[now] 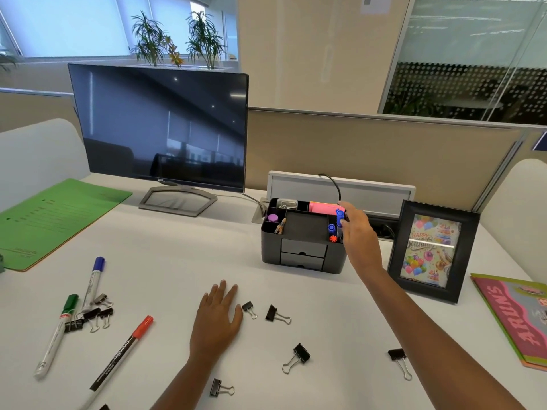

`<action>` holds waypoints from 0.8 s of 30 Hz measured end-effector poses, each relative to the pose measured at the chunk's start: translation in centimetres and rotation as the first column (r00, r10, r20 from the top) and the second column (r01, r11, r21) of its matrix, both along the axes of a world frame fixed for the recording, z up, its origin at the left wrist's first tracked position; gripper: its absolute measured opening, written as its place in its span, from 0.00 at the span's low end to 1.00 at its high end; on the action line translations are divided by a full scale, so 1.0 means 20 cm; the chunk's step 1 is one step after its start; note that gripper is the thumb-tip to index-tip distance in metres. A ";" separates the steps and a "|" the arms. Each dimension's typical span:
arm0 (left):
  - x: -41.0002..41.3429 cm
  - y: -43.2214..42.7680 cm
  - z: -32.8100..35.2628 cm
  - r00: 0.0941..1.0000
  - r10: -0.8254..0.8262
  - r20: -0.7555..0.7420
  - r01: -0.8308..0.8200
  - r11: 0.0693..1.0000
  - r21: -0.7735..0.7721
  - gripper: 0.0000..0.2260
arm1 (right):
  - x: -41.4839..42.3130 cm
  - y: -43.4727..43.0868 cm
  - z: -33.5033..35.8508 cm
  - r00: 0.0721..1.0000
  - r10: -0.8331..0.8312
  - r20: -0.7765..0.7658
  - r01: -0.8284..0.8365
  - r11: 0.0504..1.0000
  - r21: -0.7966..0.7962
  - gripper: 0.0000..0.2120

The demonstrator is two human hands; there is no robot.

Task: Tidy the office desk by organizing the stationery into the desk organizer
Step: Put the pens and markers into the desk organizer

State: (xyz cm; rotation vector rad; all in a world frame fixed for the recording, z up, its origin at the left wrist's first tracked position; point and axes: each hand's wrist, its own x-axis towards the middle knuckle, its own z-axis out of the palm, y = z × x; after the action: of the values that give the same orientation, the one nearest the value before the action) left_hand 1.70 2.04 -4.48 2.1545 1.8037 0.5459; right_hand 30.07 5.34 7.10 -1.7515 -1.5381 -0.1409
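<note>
Binder clips point(297, 356) lie scattered along the near edge of the counter point(177, 261). A red marker point(121, 356), green marker point(57, 335) and blue marker point(93, 284) lie toward its left edge among more clips. Mid-counter the left hand point(217, 318) rests flat, fingers point(222, 291) straight and close together, just beside one clip. Farther back the desk organizer point(302, 253) stands near the rear edge, right of the monitor point(162, 128). The right hand point(359, 235) is at its right-hand compartment, fingers point(346, 207) pinching a blue-capped marker point(340, 216) upright there. A green folder point(53, 220) lies far left, and a picture frame point(432, 250) stands beside the organizer
</note>
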 end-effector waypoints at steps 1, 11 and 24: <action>0.00 0.00 0.00 1.000 -0.001 0.004 0.001 1.000 -0.002 0.26 | 0.00 0.02 0.01 0.998 0.001 0.069 0.000 1.000 -0.020 0.16; 0.00 0.00 -0.01 1.000 -0.014 0.009 0.014 0.999 0.037 0.22 | 0.05 0.05 -0.01 0.984 0.065 0.166 -0.034 0.982 -0.187 0.15; 0.00 0.00 -0.01 1.000 -0.019 0.011 0.018 0.999 0.050 0.22 | 0.11 0.08 -0.02 0.992 0.030 0.119 0.004 0.961 -0.275 0.17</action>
State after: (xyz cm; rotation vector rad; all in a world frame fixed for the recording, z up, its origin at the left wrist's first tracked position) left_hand 1.75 1.99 -4.67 2.1940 1.7806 0.6045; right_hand 32.19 6.86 6.76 -1.9794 -1.7238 -0.0288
